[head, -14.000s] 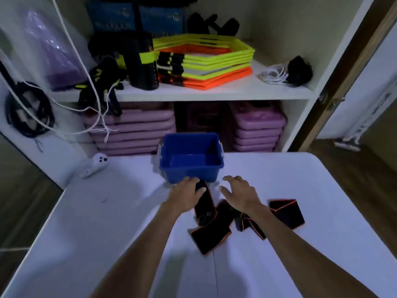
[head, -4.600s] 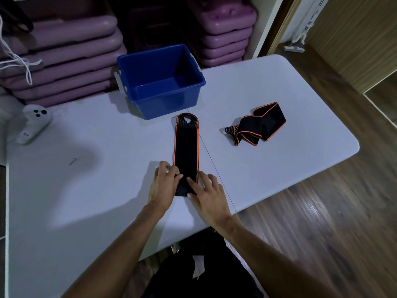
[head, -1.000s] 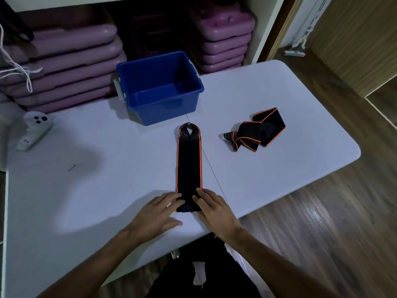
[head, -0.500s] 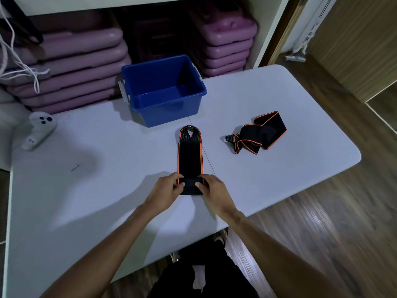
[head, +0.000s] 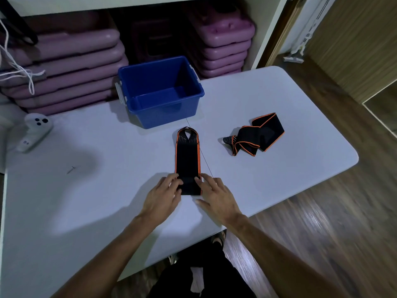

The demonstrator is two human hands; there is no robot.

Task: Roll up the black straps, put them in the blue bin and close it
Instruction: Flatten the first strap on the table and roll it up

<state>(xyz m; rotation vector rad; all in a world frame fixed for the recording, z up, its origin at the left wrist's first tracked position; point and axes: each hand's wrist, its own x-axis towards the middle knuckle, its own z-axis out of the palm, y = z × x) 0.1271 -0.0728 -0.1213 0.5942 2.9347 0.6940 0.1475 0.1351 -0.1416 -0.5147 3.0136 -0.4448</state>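
A black strap with orange edges [head: 187,157] lies flat and lengthwise on the white table [head: 86,190], its looped end toward the blue bin [head: 160,91]. Its near end is folded over into a short flat roll. My left hand [head: 162,197] and my right hand [head: 216,196] press their fingertips on that roll from either side. A second black strap [head: 255,135] lies crumpled to the right, untouched. The blue bin stands open and empty at the table's far edge; no lid is in view.
A white hand controller [head: 34,131] lies at the table's far left, with a small screw [head: 71,169] nearer the middle. Purple step platforms [head: 64,69] are stacked on the shelf behind the bin. The table's near edge runs just below my hands, above a wooden floor.
The strap's near end has been folded over and rolled a little toward the bin. Both hands have stayed on that end, with fingers now flatter on the roll.
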